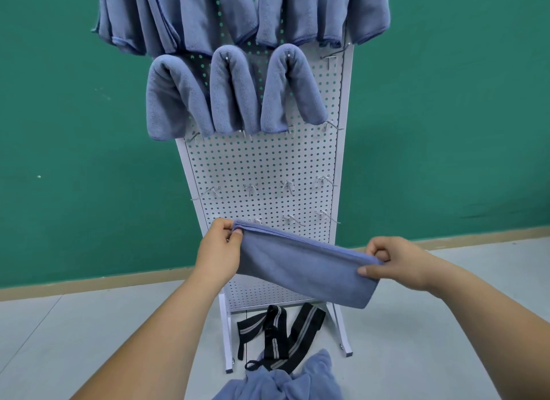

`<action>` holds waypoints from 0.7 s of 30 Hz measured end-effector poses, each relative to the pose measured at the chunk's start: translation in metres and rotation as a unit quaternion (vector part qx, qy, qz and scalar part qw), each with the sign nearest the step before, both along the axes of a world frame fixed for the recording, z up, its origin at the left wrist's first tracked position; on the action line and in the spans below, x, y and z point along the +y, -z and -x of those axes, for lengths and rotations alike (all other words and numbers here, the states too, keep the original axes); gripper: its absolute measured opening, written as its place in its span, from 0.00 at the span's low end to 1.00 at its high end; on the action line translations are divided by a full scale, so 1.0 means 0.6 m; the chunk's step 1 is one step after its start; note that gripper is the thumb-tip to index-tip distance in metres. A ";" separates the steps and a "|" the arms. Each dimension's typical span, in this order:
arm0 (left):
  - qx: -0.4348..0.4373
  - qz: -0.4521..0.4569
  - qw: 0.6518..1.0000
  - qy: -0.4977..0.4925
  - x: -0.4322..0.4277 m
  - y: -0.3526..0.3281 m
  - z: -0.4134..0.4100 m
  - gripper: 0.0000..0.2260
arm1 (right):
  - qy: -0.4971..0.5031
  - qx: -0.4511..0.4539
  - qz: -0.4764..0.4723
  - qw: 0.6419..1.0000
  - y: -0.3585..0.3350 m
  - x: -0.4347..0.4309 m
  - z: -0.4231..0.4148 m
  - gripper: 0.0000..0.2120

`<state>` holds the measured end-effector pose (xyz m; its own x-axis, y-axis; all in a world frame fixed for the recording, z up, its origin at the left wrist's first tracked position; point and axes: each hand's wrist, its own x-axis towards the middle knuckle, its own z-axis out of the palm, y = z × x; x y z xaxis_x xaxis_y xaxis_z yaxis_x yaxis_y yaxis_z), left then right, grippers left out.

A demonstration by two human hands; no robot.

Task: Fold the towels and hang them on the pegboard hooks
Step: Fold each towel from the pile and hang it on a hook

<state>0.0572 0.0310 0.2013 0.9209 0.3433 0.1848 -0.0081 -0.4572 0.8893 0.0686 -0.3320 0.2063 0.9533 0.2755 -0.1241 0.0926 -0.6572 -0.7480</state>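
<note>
A folded blue towel (300,264) is stretched between my hands in front of the white pegboard (262,167). My left hand (220,247) pinches its upper left corner, thumb on the near side. My right hand (393,259) pinches its right end. Three folded blue towels (235,93) hang side by side over hooks in the pegboard's middle row, and several more (244,9) hang along the top row. Bare metal hooks (287,185) stick out of the lower rows, and one bare hook (330,55) stands at the right end of the middle row.
A heap of unfolded blue towels (285,381) lies at the bottom edge with black striped straps (279,331) across it. The pegboard stands on white legs (227,340) on a grey floor (89,325), against a green wall (89,131).
</note>
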 end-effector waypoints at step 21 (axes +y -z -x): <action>0.054 0.122 0.991 0.029 0.004 0.009 -0.001 0.22 | 0.173 -0.065 -0.251 0.950 -0.001 0.003 -0.019 0.10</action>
<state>0.0576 0.0331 0.1958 0.9501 0.3118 0.0017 0.0735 -0.2292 0.9706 0.0797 -0.3304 0.2072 0.9959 -0.0643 0.0643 0.0481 -0.2276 -0.9726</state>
